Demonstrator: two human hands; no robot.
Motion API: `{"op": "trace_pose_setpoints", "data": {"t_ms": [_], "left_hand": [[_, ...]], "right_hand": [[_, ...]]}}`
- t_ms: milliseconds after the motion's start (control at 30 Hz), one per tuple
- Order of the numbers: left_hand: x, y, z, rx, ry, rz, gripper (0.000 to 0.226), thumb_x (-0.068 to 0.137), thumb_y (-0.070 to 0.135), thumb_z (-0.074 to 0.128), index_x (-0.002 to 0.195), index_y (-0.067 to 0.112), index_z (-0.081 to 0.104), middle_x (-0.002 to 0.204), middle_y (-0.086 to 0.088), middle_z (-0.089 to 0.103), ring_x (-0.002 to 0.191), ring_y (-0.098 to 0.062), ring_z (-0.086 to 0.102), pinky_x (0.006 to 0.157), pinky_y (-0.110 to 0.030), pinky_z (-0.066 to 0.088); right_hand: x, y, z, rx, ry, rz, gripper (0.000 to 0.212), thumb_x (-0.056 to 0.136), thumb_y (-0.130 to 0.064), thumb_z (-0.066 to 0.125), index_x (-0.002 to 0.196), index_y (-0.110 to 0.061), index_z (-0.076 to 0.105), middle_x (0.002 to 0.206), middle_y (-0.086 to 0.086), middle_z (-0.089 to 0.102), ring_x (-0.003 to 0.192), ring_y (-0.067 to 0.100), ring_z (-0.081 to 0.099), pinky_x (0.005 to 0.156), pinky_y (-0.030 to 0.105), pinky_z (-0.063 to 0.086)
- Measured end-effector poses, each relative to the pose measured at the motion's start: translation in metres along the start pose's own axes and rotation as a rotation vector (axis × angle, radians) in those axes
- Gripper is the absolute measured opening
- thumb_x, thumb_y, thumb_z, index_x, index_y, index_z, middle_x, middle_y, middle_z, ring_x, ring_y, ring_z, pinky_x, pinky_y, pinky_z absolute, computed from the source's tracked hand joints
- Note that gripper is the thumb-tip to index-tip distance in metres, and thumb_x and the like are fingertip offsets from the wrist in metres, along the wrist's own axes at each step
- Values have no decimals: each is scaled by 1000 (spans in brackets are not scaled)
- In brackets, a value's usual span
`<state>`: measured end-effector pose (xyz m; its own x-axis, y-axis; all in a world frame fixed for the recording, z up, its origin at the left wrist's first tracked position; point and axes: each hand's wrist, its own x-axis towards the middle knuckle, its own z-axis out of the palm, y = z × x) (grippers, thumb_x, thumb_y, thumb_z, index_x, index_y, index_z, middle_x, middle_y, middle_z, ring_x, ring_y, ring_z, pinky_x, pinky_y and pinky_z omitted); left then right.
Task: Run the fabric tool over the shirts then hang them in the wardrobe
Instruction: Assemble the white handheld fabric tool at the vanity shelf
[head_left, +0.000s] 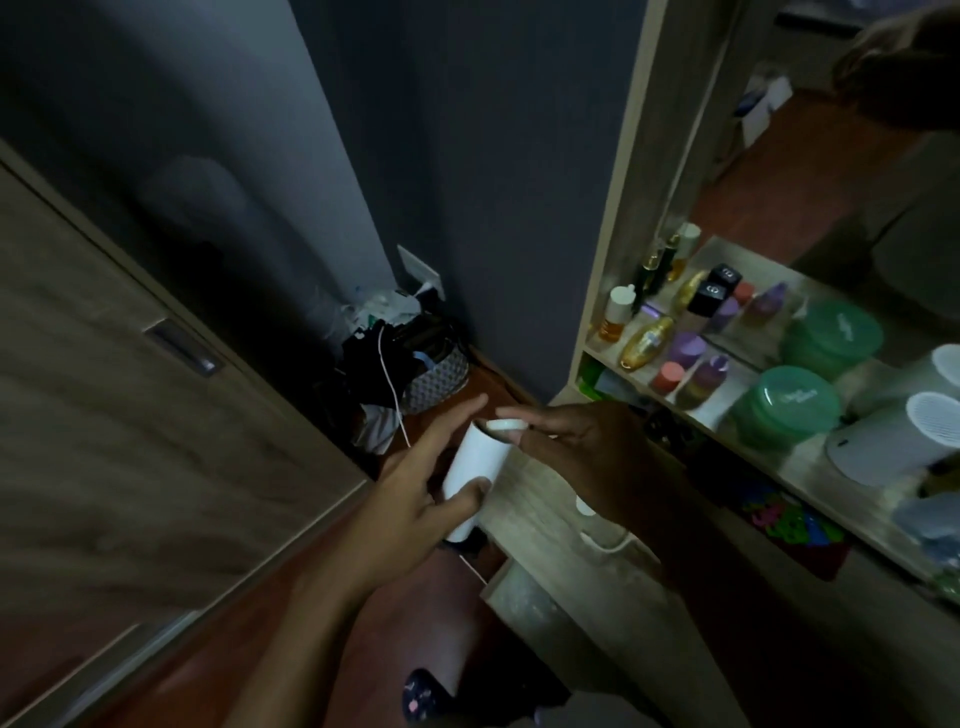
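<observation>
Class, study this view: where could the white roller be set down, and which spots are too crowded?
Free: the wooden ledge under the right hand, and the red-brown floor beside the wardrobe door. Crowded: the shelf of bottles and green jars, and the corner pile. The left hand holds the roller.

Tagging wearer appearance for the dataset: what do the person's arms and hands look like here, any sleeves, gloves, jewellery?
Both are bare: the left hand and right hand wear no gloves, and no sleeve shows on either forearm as far as the frame reaches. No ring, watch or bracelet is visible, though the light is dim and the picture soft, so small items could be missed. Fingernails look short and unpainted.
</observation>
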<state>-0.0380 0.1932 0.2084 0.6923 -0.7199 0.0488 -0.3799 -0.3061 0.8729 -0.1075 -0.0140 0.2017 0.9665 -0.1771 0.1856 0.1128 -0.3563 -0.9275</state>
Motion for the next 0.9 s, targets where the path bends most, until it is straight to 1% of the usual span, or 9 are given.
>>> {"op": "trace_pose_setpoints", "data": {"t_ms": [33,100,233,400,500,533,600,700,900], "left_hand": [[-2,2,-2,3,5,9,67,94,10,67,151,32,40,135,15,60,115,-9,64,87,-30,57],[-6,5,-4,3,8,20,66,92,7,68,148,32,44,131,13,62,108,-14,67,79,-36,59],[-10,11,-5,-15,18,25,63,93,8,68,146,34,45,129,8,65,104,-19,69,77,-46,59],[-13,13,-4,-32,63,43,59,92,4,67,142,31,50,124,9,67,104,-19,68,77,-43,57],[-12,13,-2,-45,88,39,58,92,3,68,141,28,51,123,10,67,103,-14,67,74,-31,55],[-12,13,-2,-48,93,36,58,92,2,68,141,27,51,121,11,67,101,-9,67,72,-22,53],[-12,14,-1,-63,95,24,60,91,2,68,142,27,49,118,13,68,96,-1,66,73,-11,48],[-10,15,-1,-92,99,10,61,91,1,68,143,26,48,112,17,67,89,2,66,71,-8,47],[-3,19,-3,-89,99,11,63,93,8,67,146,33,44,124,17,65,103,-3,67,81,-15,50]], "right_hand": [[1,-1,-3,7,-37,-2,26,90,-12,70,115,-19,74,102,-22,73,99,-6,69,84,12,53],[3,-2,-7,24,-90,-22,28,89,-10,70,115,-20,71,97,-32,71,95,-9,69,78,8,52],[3,-8,-12,48,-127,-35,28,90,-18,68,116,-26,70,103,-28,73,94,-2,72,72,14,57],[1,-16,-15,-8,-149,-72,34,90,-7,68,121,-20,65,91,-43,66,83,-15,68,69,6,51],[1,-21,-13,-89,-144,-98,31,95,-20,64,125,-24,63,93,-27,74,80,-2,73,65,9,52],[1,-21,-11,-104,-144,-103,29,96,-19,62,125,-23,64,95,-26,74,81,-2,73,65,9,52],[0,-20,-6,-118,-122,-131,29,97,-9,60,124,-17,66,104,-30,69,95,-14,66,77,3,47],[0,-21,0,-113,-84,-149,31,99,-7,55,128,-10,66,125,-6,68,116,-7,61,94,10,47],[5,-24,2,-103,-77,-140,35,100,-7,53,134,-12,60,130,-5,65,121,-5,58,97,14,48]]}}
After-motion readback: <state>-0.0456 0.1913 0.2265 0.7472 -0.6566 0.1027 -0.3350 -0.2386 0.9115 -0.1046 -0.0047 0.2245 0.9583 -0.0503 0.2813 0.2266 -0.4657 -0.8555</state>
